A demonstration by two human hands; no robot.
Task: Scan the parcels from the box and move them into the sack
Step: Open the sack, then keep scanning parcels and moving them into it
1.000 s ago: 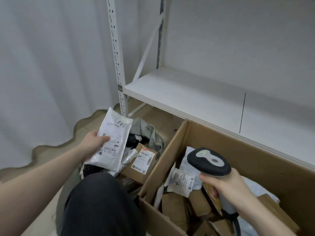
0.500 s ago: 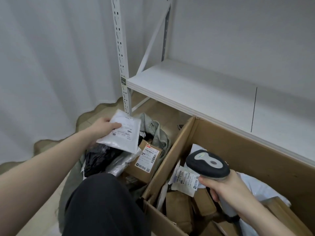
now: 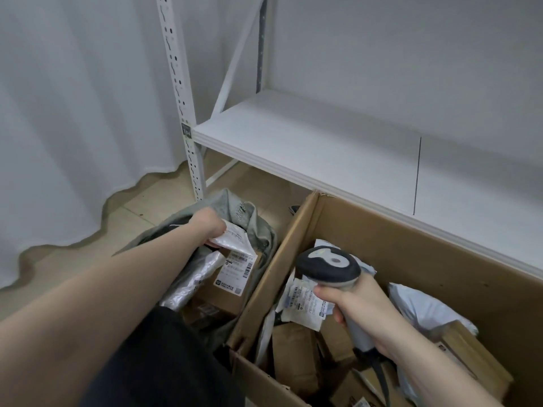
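Head view: left hand (image 3: 205, 223) is pinching a light, floppy white mailer (image 3: 232, 239) by its edge over the sack (image 3: 252, 218); right hand (image 3: 361, 306) is gripping the scanner (image 3: 327, 267) above the box (image 3: 293, 245).

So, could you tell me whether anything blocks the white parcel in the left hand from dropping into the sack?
Nothing visible does. The left hand holds the white parcel inside the sack's open mouth, above a labelled brown box and a clear-wrapped parcel already inside.
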